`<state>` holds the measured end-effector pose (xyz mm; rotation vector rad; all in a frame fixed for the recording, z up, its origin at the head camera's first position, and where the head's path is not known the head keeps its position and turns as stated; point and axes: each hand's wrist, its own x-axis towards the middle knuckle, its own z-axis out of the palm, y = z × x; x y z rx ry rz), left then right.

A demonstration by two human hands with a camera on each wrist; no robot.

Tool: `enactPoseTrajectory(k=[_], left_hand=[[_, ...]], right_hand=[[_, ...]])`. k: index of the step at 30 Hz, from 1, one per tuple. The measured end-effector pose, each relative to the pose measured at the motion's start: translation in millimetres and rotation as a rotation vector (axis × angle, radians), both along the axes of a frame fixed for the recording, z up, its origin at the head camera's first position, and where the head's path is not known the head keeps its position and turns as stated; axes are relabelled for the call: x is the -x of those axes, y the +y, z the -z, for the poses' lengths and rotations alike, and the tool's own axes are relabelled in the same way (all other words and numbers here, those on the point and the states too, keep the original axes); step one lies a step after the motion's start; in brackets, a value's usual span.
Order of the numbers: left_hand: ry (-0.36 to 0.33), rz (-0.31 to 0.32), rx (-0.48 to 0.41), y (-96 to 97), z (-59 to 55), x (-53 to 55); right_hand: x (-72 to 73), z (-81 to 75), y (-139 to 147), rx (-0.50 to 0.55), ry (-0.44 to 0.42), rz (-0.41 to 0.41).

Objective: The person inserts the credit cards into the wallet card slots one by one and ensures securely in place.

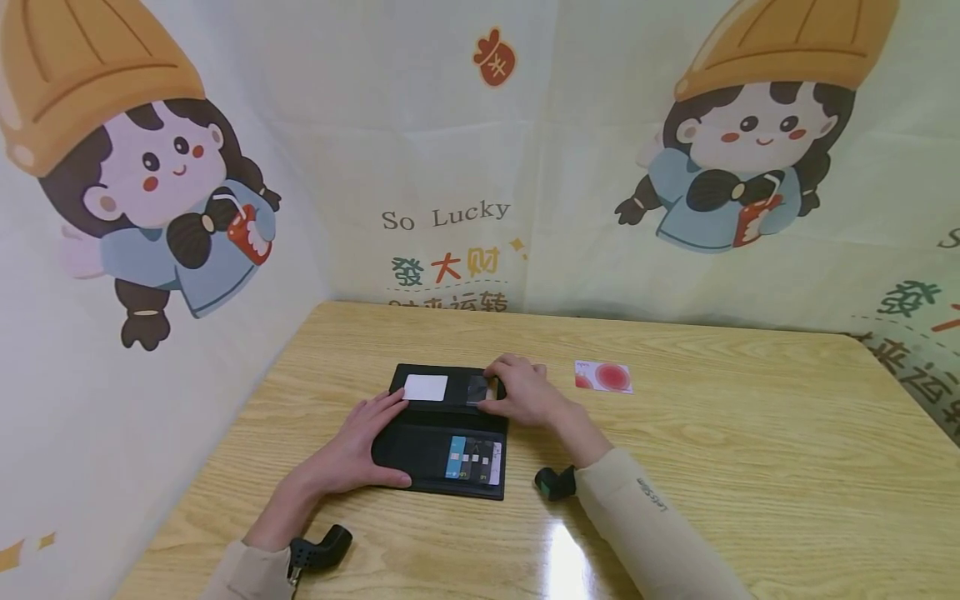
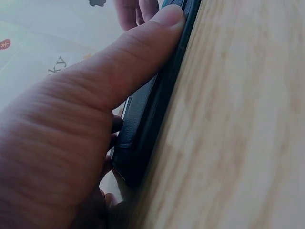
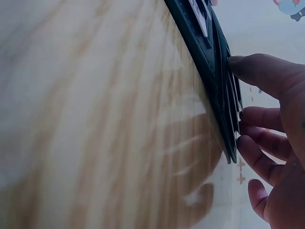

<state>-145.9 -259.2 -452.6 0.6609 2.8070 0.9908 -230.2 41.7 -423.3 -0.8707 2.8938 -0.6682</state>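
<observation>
A black wallet (image 1: pixel 420 454) lies unfolded on the table. Its near half holds several overlapping cards (image 1: pixel 474 460) at the right, and a white card (image 1: pixel 425 387) shows in the far half. My left hand (image 1: pixel 348 450) rests on the wallet's left side, thumb on the near half and fingers at the far half. At the far half's right end, my right hand (image 1: pixel 525 392) holds a dark card (image 1: pixel 477 390) between thumb and fingers; the palm hides part of it. The right wrist view shows the thumb (image 3: pixel 248 69) against the wallet's inner side and fingertips along its edge.
A pink and white card with red circles (image 1: pixel 603 377) lies on the wooden table (image 1: pixel 750 433), right of the wallet. Black wrist devices (image 1: pixel 322 548) sit by both sleeves. A printed cloth (image 1: pixel 585 167) hangs behind and to the left.
</observation>
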Motion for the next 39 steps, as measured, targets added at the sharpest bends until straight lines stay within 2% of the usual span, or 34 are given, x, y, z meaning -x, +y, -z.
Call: enactPoseTrajectory(k=[18, 27, 32, 39], left_hand=[[0.007, 0.000, 0.003, -1.7, 2.0, 1.6], [0.024, 0.010, -0.005, -3.4, 0.5, 0.6], [0.007, 0.007, 0.000, -2.1, 0.7, 1.1], [0.017, 0.007, 0.007, -1.4, 1.8, 2.2]], right_hand=[[1.8, -1.1, -9, -0.011, -0.025, 0.008], [4.2, 0.9, -11, -0.032, -0.005, -0.008], [3.1, -0.3, -11, -0.032, -0.004, -0.006], [2.9, -2.0, -3, -0.003, -0.029, 0.011]])
